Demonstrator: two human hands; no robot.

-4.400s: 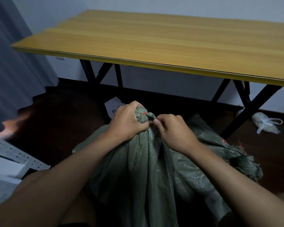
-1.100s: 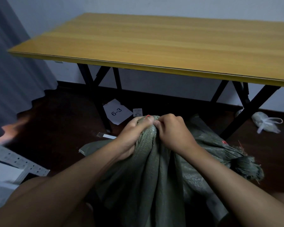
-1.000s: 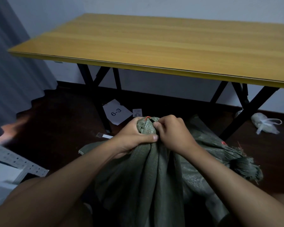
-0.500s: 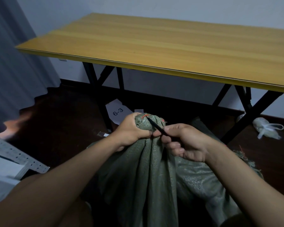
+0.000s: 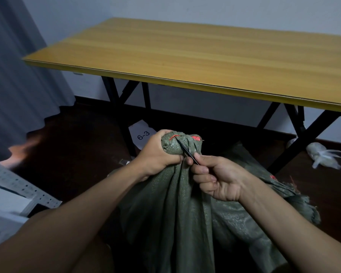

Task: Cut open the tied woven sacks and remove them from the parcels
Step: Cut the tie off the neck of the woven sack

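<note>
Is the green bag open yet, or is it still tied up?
Still tied. The left hand grips the bunched neck of the green sack, and the red tie is on it. The right hand holds a thin dark blade against the neck. Cutting it open and pulling the sack off are left.

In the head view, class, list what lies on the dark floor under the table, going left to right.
White paper sheet marked 6-3 → bunched green woven sack top gripped by the left hand → knotted pale plastic bag.
</note>
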